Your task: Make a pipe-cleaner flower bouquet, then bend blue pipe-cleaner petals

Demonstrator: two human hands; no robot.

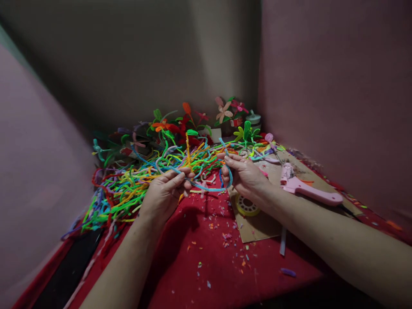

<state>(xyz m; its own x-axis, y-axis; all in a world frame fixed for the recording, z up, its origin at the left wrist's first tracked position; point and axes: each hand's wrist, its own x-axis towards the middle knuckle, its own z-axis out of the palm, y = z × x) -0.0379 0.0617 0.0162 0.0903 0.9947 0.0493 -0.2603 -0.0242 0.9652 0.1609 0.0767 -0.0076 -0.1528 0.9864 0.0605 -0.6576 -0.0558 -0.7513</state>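
Observation:
A light blue pipe cleaner [210, 189] runs between my two hands above the red cloth, curving up in a bend at its right side. My left hand [165, 189] pinches it between thumb and fingers. At the other side my right hand [246, 171] grips it near its upright end, thumb against the fingers. Behind and left of the hands spreads a big tangled heap of coloured pipe cleaners [138, 189]. Below my right hand, partly covered by the forearm, lies a yellow tape roll [246, 208].
A pink glue gun [309, 189] lies on a cardboard sheet [260, 231] at the right. Pipe-cleaner flowers [223, 111] and a lidded jar [254, 119] stand by the back wall. Coloured clippings are scattered over the red cloth [193, 274]. A dark flat object [69, 270] lies at the left edge.

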